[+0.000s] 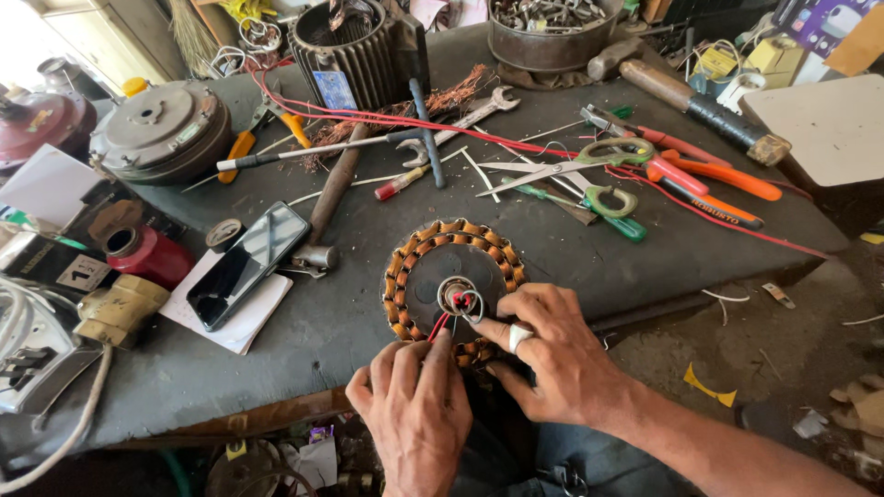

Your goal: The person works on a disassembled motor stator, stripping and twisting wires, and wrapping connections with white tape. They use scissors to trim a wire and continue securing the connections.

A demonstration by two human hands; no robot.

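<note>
Stator (pixel 453 276), a round core ringed with copper windings, lay flat near the front edge of the dark counter (pixel 571 267), directly under the person's hands. The left hand (pixel 416 405) had its fingertips pinched together on the thin red and black leads (pixel 442 324) that ran out from the hub (pixel 458 296) at the stator's centre. The right hand (pixel 552 345) rested on the winding ring's near right side, its thumb and forefinger closed on the leads beside the hub; one finger wore a pale band. So both grips were together, clamped on wire rather than on the core itself.

By the look of it, the step in hand was sorting or dressing the leads at the hub, with the windings already in place around the ring. The next move would call for a fine, steady pull: enough tension to draw a lead straight, not so much that the thin wire snapped or tore loose from the coils, with the core held down meanwhile.

Around it lay scissors (pixel 575 164), orange-handled pliers (pixel 709 179), a green-handled screwdriver (pixel 589 210), a phone (pixel 249 265) on a notepad and a red can (pixel 147 253), all well apart from the hands.
</note>
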